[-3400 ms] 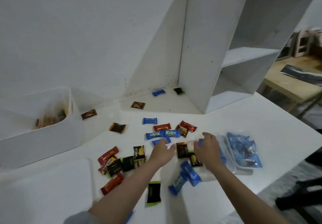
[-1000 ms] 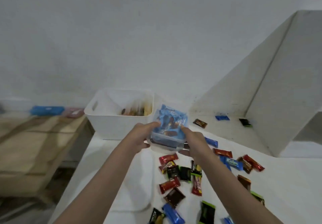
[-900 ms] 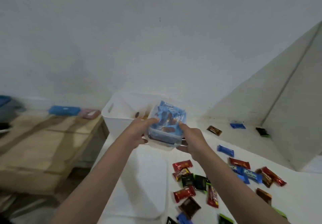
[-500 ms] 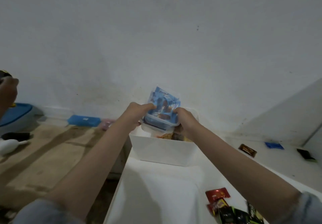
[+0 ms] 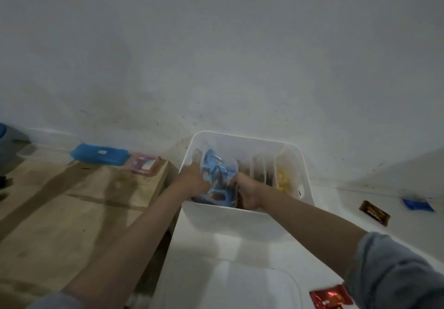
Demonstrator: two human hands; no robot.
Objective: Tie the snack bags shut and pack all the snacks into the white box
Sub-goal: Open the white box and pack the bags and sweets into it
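Note:
The white box (image 5: pixel 240 222) stands at the left end of the white table, against the wall. Both my hands reach inside it. My left hand (image 5: pixel 192 180) grips the left side of a clear bag of blue-wrapped snacks (image 5: pixel 217 179), and my right hand (image 5: pixel 247 191) grips its right side. The bag stands on edge in the left part of the box. More clear bags sit to its right, one with yellow snacks (image 5: pixel 283 181). Loose wrappers lie on the table: a brown one (image 5: pixel 374 212), a blue one (image 5: pixel 418 205) and a red one (image 5: pixel 330 299).
A flat white lid (image 5: pixel 240 284) lies on the table in front of the box. Left of the table is a lower wooden surface (image 5: pixel 60 212) with a blue case (image 5: pixel 99 156) and a pink case (image 5: pixel 144 167) along the wall.
My hands carried the bag of blue snacks from the table's middle leftward to the box and lowered it inside. The view swung left, so most loose snacks left the frame.

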